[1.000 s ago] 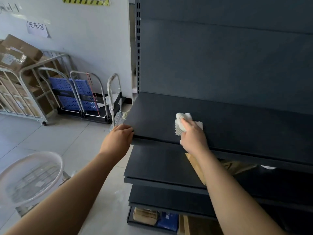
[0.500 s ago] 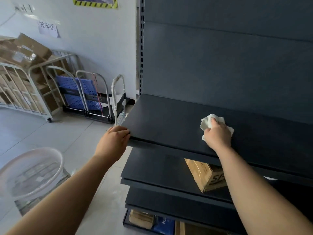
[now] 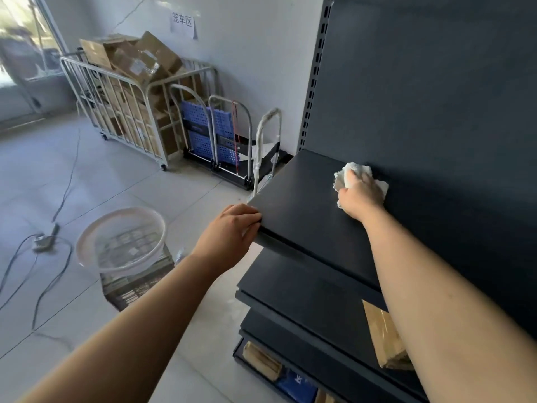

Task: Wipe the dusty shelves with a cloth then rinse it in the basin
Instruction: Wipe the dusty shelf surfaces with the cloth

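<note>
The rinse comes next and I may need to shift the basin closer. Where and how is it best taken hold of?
Probably by the rim. The basin is a round, translucent bowl with a wide rolled lip, sitting on a crate on the floor. Take the lip at two opposite sides from above, fingers under the edge; its thin wall looks flexible, so a one-sided grip might tilt it.

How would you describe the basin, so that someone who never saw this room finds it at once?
Start at the dark shelf unit on the right and look down to the tiled floor on its left. There, on a dark crate, sits the basin: round, wide and translucent white, the only round thing among boxes, carts and cables.
</note>
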Motion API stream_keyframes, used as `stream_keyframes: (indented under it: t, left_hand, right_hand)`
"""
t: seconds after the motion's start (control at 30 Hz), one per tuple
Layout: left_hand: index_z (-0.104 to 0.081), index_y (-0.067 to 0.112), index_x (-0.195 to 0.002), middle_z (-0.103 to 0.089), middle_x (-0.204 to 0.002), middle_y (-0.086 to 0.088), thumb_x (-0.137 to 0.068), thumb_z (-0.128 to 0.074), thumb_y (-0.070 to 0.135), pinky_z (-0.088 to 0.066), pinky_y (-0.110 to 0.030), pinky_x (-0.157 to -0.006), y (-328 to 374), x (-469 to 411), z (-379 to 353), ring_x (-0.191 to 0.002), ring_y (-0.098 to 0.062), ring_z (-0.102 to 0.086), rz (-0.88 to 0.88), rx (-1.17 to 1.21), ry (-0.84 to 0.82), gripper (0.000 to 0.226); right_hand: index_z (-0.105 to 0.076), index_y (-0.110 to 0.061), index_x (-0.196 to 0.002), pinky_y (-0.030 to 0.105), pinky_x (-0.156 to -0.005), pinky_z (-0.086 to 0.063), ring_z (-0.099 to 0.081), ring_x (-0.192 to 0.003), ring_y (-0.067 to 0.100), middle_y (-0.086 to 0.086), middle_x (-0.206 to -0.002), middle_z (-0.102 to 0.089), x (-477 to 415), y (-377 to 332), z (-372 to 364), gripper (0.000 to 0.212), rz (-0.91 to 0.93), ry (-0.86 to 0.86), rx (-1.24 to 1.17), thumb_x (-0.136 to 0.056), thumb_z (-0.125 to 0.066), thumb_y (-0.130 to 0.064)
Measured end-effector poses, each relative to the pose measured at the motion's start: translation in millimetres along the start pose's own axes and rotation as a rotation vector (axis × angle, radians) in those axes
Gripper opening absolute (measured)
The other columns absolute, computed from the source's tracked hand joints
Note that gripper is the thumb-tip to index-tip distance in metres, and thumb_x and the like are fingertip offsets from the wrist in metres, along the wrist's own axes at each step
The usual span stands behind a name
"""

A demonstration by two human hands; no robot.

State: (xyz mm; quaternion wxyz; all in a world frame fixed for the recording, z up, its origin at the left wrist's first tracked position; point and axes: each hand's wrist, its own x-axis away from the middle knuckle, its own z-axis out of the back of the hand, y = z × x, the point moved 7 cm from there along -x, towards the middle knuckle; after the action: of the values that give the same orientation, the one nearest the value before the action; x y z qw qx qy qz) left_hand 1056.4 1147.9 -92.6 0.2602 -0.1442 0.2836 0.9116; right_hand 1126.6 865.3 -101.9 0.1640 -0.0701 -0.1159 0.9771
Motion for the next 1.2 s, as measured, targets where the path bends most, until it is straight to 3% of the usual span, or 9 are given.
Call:
stream_keyframes:
  t: [0.1, 0.2, 0.33, 0.53, 0.67, 0.87, 1.2]
  left_hand:
    - [-0.072, 0.012, -0.105, -0.068, -0.111, -0.003, -0.089, -0.060, 0.016, -0.050, -0.033, -0.092, 1, 5, 0, -0.102, -0.023, -0.063, 0.038, 0.010, 0.037, 0.020]
    - [-0.072, 0.012, -0.104, -0.069, -0.111, -0.003, -0.089, -0.061, 0.014, -0.050, -0.031, -0.093, 1, 15, 3, -0.102, -0.022, -0.064, 0.081, 0.026, 0.087, 0.019]
    - [-0.071, 0.012, -0.107, -0.068, -0.115, -0.003, -0.089, -0.060, 0.014, -0.046, -0.027, -0.094, 6, 28, 5, -0.104, -0.021, -0.064, 0.130, 0.000, 0.129, 0.021]
    - [-0.069, 0.008, -0.110, -0.063, -0.120, -0.009, -0.092, -0.055, 0.012, -0.051, -0.033, -0.088, 17, 36, 1, -0.096, -0.026, -0.065, 0.182, -0.023, 0.135, 0.024]
    - [-0.067, 0.005, -0.112, -0.061, -0.119, -0.013, -0.093, -0.051, 0.009, -0.048, -0.035, -0.090, 28, 38, -1, -0.099, -0.029, -0.063, 0.184, -0.071, 0.127, 0.025]
    - [-0.067, 0.006, -0.112, -0.061, -0.122, -0.013, -0.094, -0.049, 0.010, -0.048, -0.036, -0.091, 55, 39, -12, -0.105, -0.030, -0.061, 0.151, -0.108, 0.064, 0.026]
    - [-0.066, 0.005, -0.106, -0.059, -0.118, -0.014, -0.092, -0.050, 0.011, -0.050, -0.041, -0.090, 105, 50, -38, -0.104, -0.035, -0.058, 0.053, -0.111, -0.036, 0.023]
  right_hand:
    - [-0.032, -0.015, -0.143, 0.040, -0.115, -0.020, -0.021, -0.142, 0.027, 0.013, -0.154, -0.026, 0, -41, -8, 0.056, 0.153, -0.058, -0.047, -0.088, -0.037, -0.017]
    - [-0.032, -0.018, -0.146, 0.032, -0.118, -0.015, -0.020, -0.145, 0.021, 0.006, -0.157, -0.022, 9, -81, -15, 0.057, 0.294, -0.152, -0.169, -0.089, -0.037, -0.013]
    - [-0.037, -0.028, -0.143, 0.032, -0.119, -0.016, -0.021, -0.144, 0.018, -0.002, -0.157, -0.024, 41, -119, -22, 0.058, 0.450, -0.241, -0.287, -0.088, -0.040, -0.011]
    - [-0.044, -0.031, -0.139, 0.036, -0.120, -0.016, -0.024, -0.144, 0.019, -0.003, -0.156, -0.028, 96, -122, -14, 0.056, 0.576, -0.328, -0.371, -0.087, -0.043, -0.009]
    - [-0.041, -0.032, -0.141, 0.039, -0.119, -0.018, -0.024, -0.144, 0.021, -0.003, -0.156, -0.028, 132, -104, -4, 0.052, 0.639, -0.306, -0.318, -0.091, -0.053, -0.025]
    - [-0.036, -0.034, -0.143, 0.039, -0.119, -0.019, -0.023, -0.144, 0.023, -0.002, -0.157, -0.026, 171, -59, 12, 0.058, 0.605, -0.196, -0.215, -0.090, -0.056, -0.021]
    - [-0.032, -0.035, -0.145, 0.033, -0.117, -0.015, -0.022, -0.144, 0.019, -0.003, -0.156, -0.026, 219, 36, 38, 0.064, 0.355, -0.005, -0.149, -0.088, -0.053, -0.012]
